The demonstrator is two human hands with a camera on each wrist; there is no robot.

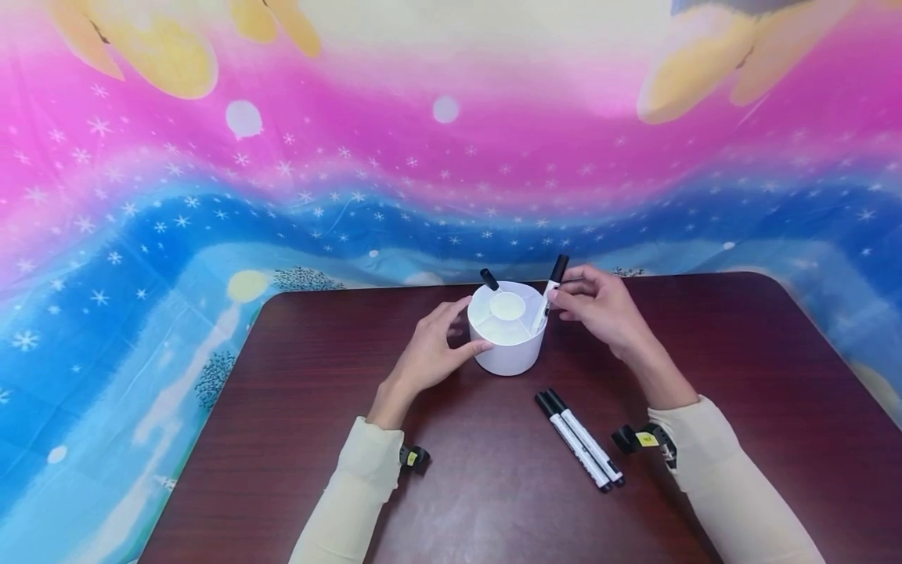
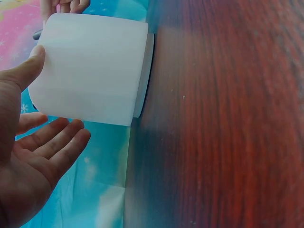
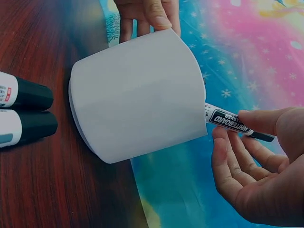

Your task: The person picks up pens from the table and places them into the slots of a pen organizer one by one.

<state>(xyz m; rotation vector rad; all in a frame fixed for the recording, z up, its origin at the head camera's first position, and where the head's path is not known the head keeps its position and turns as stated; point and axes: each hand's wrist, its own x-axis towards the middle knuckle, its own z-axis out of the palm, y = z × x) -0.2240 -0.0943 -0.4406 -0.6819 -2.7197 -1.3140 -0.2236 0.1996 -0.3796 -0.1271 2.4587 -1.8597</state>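
Observation:
A round white desk organizer with divided compartments around a central cup stands on the table. My left hand holds its left side, thumb at the front rim and fingers spread along the side. Between thumb and fingers, my right hand pinches a whiteboard marker with a white barrel and black cap. This marker leans upright, its lower end inside a right-hand compartment. Another black-capped marker pokes out of a compartment at the back left; its lower part is hidden.
Two white markers with black caps lie side by side on the dark reddish wooden table, in front and to the right of the organizer. Behind the table's far edge hangs a colourful printed cloth.

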